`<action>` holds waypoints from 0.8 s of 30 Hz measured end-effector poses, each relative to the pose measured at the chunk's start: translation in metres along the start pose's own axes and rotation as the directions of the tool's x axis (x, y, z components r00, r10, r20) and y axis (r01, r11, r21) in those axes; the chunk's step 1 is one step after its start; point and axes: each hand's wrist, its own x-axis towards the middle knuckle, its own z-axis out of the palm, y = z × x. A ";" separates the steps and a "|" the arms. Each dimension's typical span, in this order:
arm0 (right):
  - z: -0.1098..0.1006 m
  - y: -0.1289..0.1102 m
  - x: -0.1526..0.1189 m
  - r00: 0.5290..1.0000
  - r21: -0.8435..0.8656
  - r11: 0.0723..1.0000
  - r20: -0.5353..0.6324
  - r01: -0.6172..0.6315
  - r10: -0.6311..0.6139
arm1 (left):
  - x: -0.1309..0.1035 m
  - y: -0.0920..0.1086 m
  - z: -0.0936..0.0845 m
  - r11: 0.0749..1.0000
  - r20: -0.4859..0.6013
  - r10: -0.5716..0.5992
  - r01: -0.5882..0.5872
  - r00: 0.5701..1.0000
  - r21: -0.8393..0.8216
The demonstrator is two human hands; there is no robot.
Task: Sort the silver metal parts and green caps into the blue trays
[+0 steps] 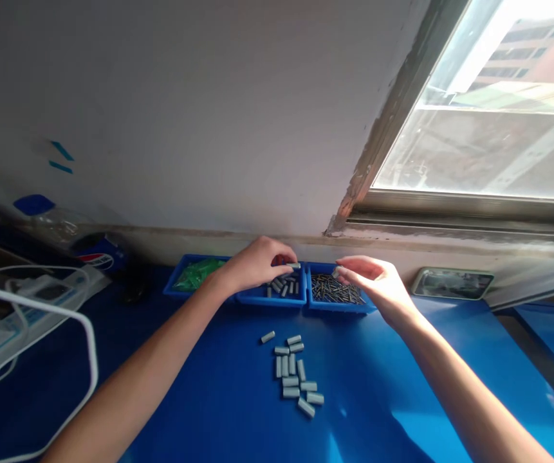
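My left hand (pixel 262 262) is over the middle blue bin (pixel 271 299), pinching a small grey metal cylinder (pixel 293 265) between thumb and fingertips. More short grey cylinders (pixel 284 287) lie in that bin. Above the right blue bin (pixel 341 307), which holds many thin metal pins (pixel 335 289), my right hand (pixel 368 273) grips a small light grey piece (pixel 337 272), partly hidden by the fingers. Several grey cylinders (pixel 290 381) lie grouped on the blue table (pixel 219 392) in front of the bins.
At the left, a blue bin (pixel 173 290) holds green pieces (pixel 197 274). Farther left are a Pepsi-labelled bottle (pixel 100 257) and a white cable (pixel 91 347). A phone (pixel 452 283) leans against the wall at the right, below the window (pixel 489 148).
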 end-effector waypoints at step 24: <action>0.079 -0.013 -0.040 0.967 -0.092 0.973 0.164 0.213 -0.196 | -0.108 0.013 0.042 0.909 0.127 -0.196 0.131 0.972 0.397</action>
